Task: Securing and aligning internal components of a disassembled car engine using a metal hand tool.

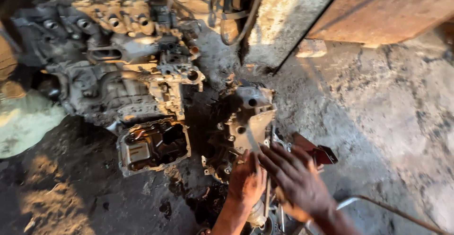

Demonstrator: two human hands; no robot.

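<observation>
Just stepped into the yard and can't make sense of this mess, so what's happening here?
A person crouches over a grimy metal engine part standing on the oily ground. The left hand presses against its lower end, and the right hand lies spread, fingers open, beside it over a dark red piece. A larger engine block and an open oil pan lie to the left, untouched.

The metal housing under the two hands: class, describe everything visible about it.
The metal housing is a grimy, oil-stained grey casting with round bolt holes and flanged edges, lit by sun on top. It stands on the dirty concrete floor, right of the big engine block. The left hand and right hand rest on its lower end.
</observation>
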